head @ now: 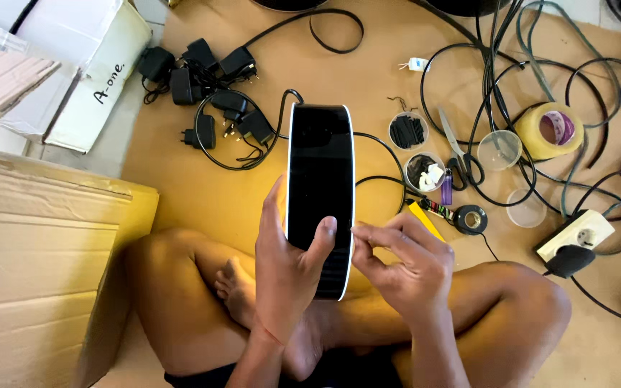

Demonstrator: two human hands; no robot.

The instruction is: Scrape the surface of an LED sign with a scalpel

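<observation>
1. Brown cardboard sheeting [203, 179] is covering the floor where a person is sitting cross-legged, with boxes on the left and loose black cables [497, 79] running everywhere on the right.

2. Work in hand, as I judge it: the person is handling the edge of a large black ring-shaped device [320, 194], seen edge-on, with thin white rims along both sides. It is standing upright over the lap, between the two hands.

3. The left hand [289, 266] is wrapping round the ring's lower part, its grip closing on it with the thumb lying across the glossy black band.

4. The right hand [400, 269] is touching the ring's right white rim, fingertips [361, 233] pinching together there; whether they are holding something small I cannot tell.

5. The next move probably calls for a steady left hold and fine fingertip work along that narrow rim, since the smooth band looks slippery.

6. Materials and shapes nearby: a cluster of matte black plug adapters [210, 93] lying beyond the ring; small round clear plastic cups [408, 131] holding dark bits; scissors [458, 151] with dark handles; a translucent yellowish tape roll [553, 129]; a small black tape roll [471, 219]; a flat yellow strip [425, 219]; a white power strip [585, 233] with a black plug in it.
</observation>
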